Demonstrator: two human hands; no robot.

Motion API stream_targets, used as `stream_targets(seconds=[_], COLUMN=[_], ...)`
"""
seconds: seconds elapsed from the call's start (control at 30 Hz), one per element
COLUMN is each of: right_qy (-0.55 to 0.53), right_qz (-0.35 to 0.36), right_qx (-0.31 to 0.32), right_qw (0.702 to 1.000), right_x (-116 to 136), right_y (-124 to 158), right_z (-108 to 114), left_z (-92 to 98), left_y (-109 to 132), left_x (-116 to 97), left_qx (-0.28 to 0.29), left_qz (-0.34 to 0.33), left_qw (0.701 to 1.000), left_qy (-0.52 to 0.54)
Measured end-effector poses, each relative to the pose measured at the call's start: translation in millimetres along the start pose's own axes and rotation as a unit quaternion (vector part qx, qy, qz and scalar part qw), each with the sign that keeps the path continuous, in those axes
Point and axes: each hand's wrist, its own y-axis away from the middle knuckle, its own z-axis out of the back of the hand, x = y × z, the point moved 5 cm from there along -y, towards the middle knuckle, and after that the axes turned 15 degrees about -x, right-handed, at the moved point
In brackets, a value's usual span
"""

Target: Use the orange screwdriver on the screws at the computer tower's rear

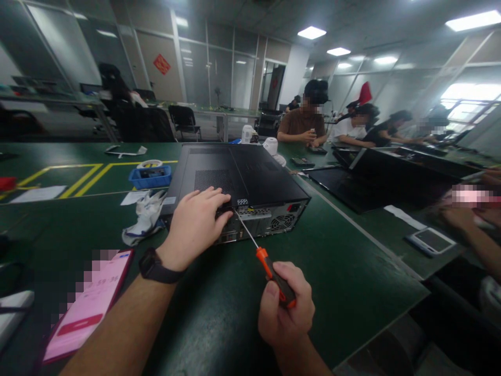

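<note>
A black computer case lies on its side on the green table, its back panel with a fan grille towards me. My left hand, with a dark watch on the wrist, rests on the case's near top edge, fingers stretched over the panel. In my right hand is a screwdriver with an orange and black handle. Its thin shaft slants up and left, and the tip meets the upper edge of the back panel close to my left fingertips. Whatever the tip touches is too small to make out.
Left of the case are a blue bin, white gloves and a phone with a pink screen. Another computer case stands open at the right, near a co-worker's arm and a small grey device. Several people sit beyond.
</note>
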Motion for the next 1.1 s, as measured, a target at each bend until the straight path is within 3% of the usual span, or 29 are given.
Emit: stream_targets(seconds=[0.2,0.43,0.73,1.1], right_qy=[0.039,-0.017,-0.026,0.034], right_qz=[-0.036,0.007,-0.016,-0.009], right_qx=[-0.018,-0.006,-0.003,-0.020], right_qw=[0.998,1.000,1.000,0.999], right_x=[-6.3,0.1,-3.9,-4.9], right_y=[7.3,-3.3,3.8,6.0], right_z=[4.0,-0.5,-0.4,1.9], left_z=[-0.6,-0.9,-1.0,-1.0], left_y=[1.0,1.1,0.7,0.3], left_x=[1.0,1.1,1.1,0.8], left_qx=[-0.002,0.000,0.001,-0.003], left_qz=[0.002,-0.001,0.004,0.000], left_qw=[1.000,1.000,1.000,1.000], left_qy=[0.001,0.004,0.001,0.004])
